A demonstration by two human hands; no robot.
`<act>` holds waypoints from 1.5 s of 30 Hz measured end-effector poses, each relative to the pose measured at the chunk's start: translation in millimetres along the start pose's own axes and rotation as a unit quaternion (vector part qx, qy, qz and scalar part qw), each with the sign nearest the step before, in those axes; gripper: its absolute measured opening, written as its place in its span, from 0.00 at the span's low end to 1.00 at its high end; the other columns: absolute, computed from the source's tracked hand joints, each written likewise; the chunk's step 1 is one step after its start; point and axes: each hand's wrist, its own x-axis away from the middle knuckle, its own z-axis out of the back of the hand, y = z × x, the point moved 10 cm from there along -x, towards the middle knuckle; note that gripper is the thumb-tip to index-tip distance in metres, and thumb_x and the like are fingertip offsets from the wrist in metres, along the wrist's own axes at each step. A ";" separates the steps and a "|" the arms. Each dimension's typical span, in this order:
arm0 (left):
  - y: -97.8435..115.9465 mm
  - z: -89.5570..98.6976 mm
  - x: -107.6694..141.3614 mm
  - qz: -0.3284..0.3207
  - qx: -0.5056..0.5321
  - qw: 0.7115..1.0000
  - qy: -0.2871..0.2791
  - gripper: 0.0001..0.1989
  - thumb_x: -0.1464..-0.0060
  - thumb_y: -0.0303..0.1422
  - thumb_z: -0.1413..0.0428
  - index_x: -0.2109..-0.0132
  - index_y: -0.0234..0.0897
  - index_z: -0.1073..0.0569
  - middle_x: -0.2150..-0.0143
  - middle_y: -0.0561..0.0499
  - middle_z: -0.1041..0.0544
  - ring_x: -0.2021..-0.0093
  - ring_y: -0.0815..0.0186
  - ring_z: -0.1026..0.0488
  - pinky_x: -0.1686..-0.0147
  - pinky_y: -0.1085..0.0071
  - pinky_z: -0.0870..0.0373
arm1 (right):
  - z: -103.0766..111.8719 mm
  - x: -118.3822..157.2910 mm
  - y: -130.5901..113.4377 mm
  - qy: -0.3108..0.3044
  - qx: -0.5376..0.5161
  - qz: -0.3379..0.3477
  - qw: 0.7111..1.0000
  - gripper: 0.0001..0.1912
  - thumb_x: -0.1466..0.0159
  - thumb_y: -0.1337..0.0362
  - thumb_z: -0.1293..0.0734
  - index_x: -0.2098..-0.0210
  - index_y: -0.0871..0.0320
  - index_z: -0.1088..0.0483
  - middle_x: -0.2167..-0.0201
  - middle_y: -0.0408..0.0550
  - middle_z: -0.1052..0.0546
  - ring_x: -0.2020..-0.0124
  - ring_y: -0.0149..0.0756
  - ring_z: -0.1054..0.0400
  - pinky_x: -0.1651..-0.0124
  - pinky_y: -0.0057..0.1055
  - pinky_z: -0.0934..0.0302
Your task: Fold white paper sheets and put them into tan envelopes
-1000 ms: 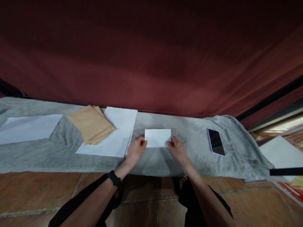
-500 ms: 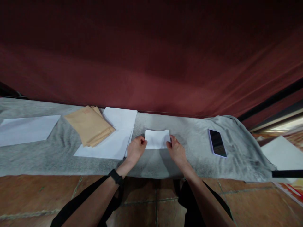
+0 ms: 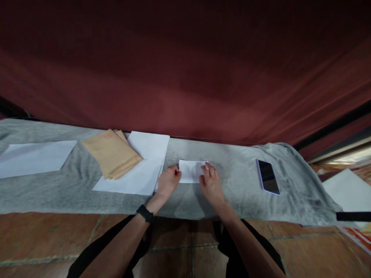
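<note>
A small white sheet of paper (image 3: 189, 172), apparently folded, lies on the grey cloth in front of me. My left hand (image 3: 169, 179), with a black band on its wrist, pinches the paper's left edge between thumb and curled fingers. Over the right end of the sheet is my right hand (image 3: 211, 180), its fingers partly spread and bent above the paper. Whether its fingertips touch the surface I cannot tell. Left of my left hand, larger white sheets (image 3: 130, 187) lie under a stack of brown envelopes (image 3: 113, 154).
A phone in a lilac case (image 3: 268, 177) lies to the right on the grey cloth (image 3: 237, 181). Another white sheet (image 3: 34, 158) is at the far left. Behind the cloth-covered surface hangs a dark red curtain (image 3: 174, 85). Tiled floor (image 3: 313, 247) shows below.
My right hand has let go of the paper's right edge and moved inward over the sheet, its fingers loosened. My left hand stays at the left edge. The view has shifted slightly.
</note>
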 end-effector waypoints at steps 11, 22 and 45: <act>3.6 -4.3 0.9 -0.017 -0.052 0.998 0.035 0.14 0.33 0.37 0.53 0.53 0.40 0.23 0.58 0.43 0.16 0.57 0.56 0.19 0.62 0.66 0.29 | -36.2 3.4 -24.7 -0.063 0.006 0.005 0.998 0.27 0.24 0.57 0.46 0.30 0.62 0.40 0.28 0.57 0.42 0.28 0.47 0.48 0.28 0.47 0.50; 12.6 -2.0 8.0 -0.034 -0.097 0.993 0.060 0.17 0.32 0.34 0.56 0.47 0.37 0.25 0.60 0.40 0.17 0.57 0.53 0.18 0.60 0.62 0.25 | -38.9 6.7 -25.9 -0.053 0.039 -0.004 0.998 0.29 0.25 0.57 0.44 0.28 0.59 0.44 0.26 0.57 0.47 0.27 0.50 0.48 0.28 0.49 0.53; 21.6 -0.4 13.0 -0.049 -0.124 0.988 0.072 0.18 0.33 0.30 0.57 0.43 0.28 0.29 0.57 0.35 0.18 0.53 0.52 0.20 0.54 0.60 0.25 | -39.3 4.8 -26.1 -0.073 0.039 -0.016 0.996 0.28 0.25 0.57 0.45 0.28 0.58 0.45 0.26 0.56 0.48 0.26 0.49 0.51 0.27 0.50 0.57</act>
